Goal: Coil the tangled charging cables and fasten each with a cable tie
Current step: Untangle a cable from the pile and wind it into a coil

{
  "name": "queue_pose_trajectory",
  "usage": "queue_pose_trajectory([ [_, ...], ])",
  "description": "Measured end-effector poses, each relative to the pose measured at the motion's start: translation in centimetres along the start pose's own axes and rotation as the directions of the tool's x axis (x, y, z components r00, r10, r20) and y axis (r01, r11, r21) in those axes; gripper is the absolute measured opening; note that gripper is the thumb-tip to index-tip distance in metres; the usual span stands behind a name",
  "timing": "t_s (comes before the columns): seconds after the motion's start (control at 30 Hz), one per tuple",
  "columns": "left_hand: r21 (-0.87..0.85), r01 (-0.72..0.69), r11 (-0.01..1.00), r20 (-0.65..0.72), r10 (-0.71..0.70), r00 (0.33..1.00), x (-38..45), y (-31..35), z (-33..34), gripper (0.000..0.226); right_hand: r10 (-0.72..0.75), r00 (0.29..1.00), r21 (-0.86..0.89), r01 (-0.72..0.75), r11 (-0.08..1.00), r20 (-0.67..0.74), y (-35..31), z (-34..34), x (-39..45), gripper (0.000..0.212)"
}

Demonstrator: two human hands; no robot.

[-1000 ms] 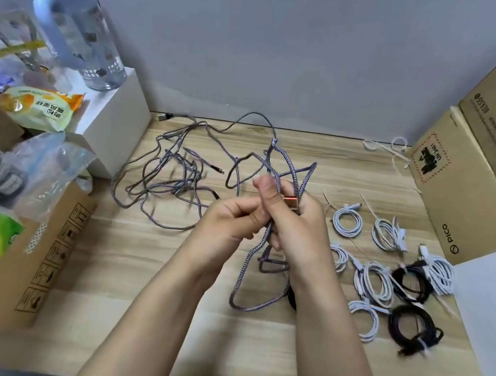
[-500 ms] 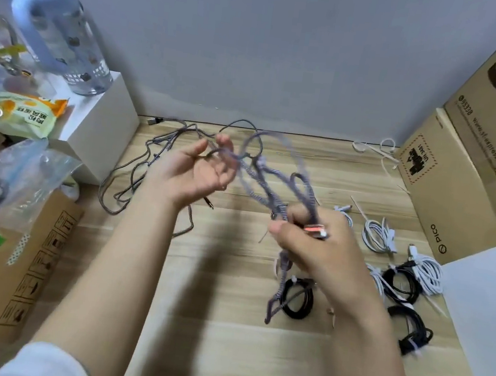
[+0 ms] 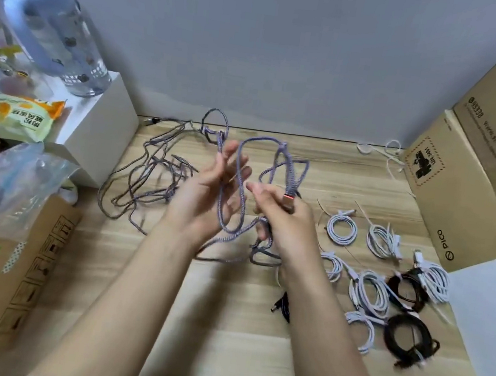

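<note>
A grey-purple braided cable [image 3: 240, 168] hangs in loose loops between both hands above the wooden table [image 3: 221, 341]. My right hand [image 3: 283, 220] pinches the cable near its orange-tipped plug [image 3: 288, 199]. My left hand [image 3: 208, 192] is raised with fingers spread, and a strand of the cable runs across its palm and between its fingers. More tangled braided cable [image 3: 151, 173] lies on the table to the left. Several coiled and tied white cables [image 3: 342, 227] and black cables [image 3: 406, 335] lie at the right.
A white box [image 3: 98, 125] carrying a blue-handled water bottle [image 3: 53, 35] stands back left, with snack bags and a cardboard box [image 3: 19, 259] in front of it. Large cardboard boxes [image 3: 458, 195] and a white sheet [image 3: 489, 323] line the right side. Loose white ties [image 3: 385, 151] lie at the back.
My left hand has come back toward my right, carrying a strand across its open fingers. The cable's loops now hang lower between the hands. My right hand still grips the plug end.
</note>
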State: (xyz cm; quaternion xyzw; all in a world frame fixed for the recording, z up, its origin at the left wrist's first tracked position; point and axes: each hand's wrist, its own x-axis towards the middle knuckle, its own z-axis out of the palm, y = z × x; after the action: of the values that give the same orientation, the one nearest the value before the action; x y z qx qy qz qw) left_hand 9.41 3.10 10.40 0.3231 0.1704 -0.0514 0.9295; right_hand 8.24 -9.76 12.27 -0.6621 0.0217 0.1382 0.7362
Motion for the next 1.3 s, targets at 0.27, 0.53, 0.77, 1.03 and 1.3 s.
queue_pose_trajectory([
  [0.27,0.122,-0.108,0.987,0.081,0.099,0.992,-0.9,-2.7,0.0,0.023,-0.033,0.978,-0.076,0.05,0.996,0.204,1.4,1.4,1.1,0.027],
  [0.53,0.086,0.095,0.992,-0.099,-0.086,0.991,0.8,-0.7,-1.6,0.04,-0.098,0.989,-0.343,0.13,0.93,0.109,2.0,0.3,2.9,0.017],
  [0.77,-0.16,0.075,0.984,-0.329,-0.125,0.936,3.8,2.9,-4.9,0.038,-0.263,0.963,-0.138,0.269,0.953,0.061,-2.4,-3.7,0.4,0.03],
  [1.03,-0.236,-0.144,0.961,-0.144,0.111,0.983,3.9,3.6,-2.7,0.038,-0.171,0.985,0.099,0.172,0.98,-0.017,-1.6,-2.7,2.1,0.033],
  [1.3,0.045,-0.159,0.986,-0.103,0.163,0.981,1.9,0.0,1.0,0.01,-0.181,0.98,-0.181,0.193,0.964,0.082,0.4,1.8,3.9,0.015],
])
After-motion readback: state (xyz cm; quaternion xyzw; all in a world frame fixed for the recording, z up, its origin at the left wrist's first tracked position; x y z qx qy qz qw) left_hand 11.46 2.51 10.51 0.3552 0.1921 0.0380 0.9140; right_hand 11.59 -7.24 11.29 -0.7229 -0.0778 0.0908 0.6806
